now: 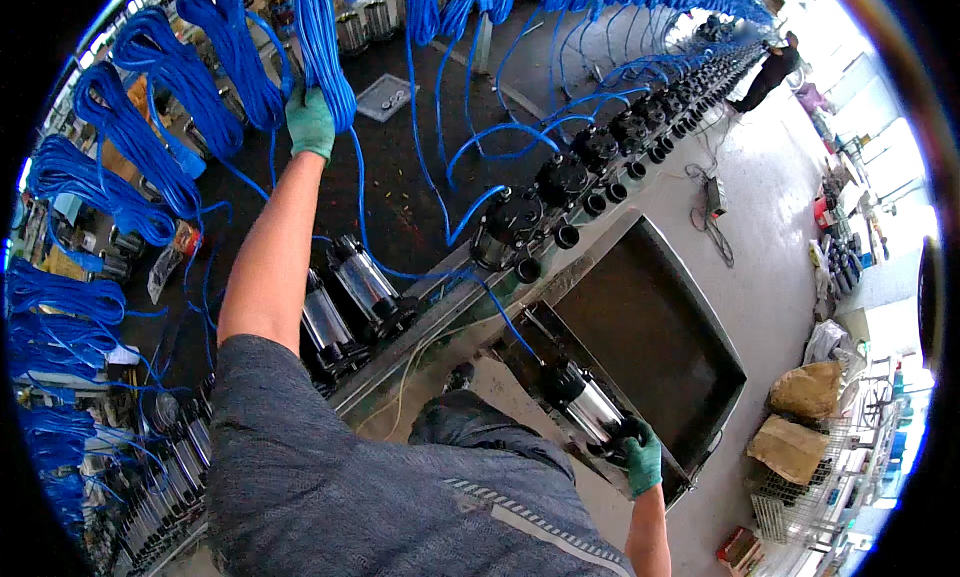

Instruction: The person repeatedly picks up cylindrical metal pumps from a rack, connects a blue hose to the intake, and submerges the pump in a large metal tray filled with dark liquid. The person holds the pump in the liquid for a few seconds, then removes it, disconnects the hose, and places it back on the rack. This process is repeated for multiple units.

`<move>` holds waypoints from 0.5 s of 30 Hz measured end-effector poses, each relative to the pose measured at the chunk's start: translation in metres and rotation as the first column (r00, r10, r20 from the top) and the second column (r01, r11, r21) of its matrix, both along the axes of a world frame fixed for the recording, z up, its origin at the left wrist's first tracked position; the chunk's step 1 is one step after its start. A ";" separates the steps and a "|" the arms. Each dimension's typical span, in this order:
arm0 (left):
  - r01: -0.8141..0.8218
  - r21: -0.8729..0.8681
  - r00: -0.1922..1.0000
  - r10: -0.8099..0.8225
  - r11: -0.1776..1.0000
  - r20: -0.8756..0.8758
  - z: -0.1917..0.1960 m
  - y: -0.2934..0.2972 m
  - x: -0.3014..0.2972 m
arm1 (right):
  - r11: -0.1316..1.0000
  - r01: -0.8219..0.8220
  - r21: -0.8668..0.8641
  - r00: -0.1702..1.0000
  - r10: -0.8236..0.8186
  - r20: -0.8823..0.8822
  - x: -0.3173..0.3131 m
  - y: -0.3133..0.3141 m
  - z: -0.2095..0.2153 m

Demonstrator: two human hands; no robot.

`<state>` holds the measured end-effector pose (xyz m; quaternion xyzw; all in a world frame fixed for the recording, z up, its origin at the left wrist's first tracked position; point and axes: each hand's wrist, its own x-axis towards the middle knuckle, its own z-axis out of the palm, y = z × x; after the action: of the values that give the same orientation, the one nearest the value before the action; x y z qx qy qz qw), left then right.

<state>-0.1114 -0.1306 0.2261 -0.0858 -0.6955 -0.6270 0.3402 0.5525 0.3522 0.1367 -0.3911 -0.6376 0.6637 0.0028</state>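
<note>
Blue cable coils crowd the upper left, so the left hand (311,123), green-gloved, is closed around one hanging coil (322,47) with little room. Lower right, the right hand (641,455) clamps a shiny steel pump (585,405) at the dark tank's edge (700,307).

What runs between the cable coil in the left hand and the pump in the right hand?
In the head view, a blue cable trails from the coil, past the pumps on the line, to the pump.
</note>
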 end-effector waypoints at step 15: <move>0.191 -0.022 0.981 -0.191 0.981 0.017 -0.023 -0.067 -0.046 | 0.919 -0.180 -0.350 0.979 0.134 -0.151 -0.325 -0.207 -0.014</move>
<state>-0.1579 -0.1976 0.2030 -0.1515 -0.6940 -0.6490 0.2723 0.2270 0.1453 0.1230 -0.2904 -0.5322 0.7909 -0.0831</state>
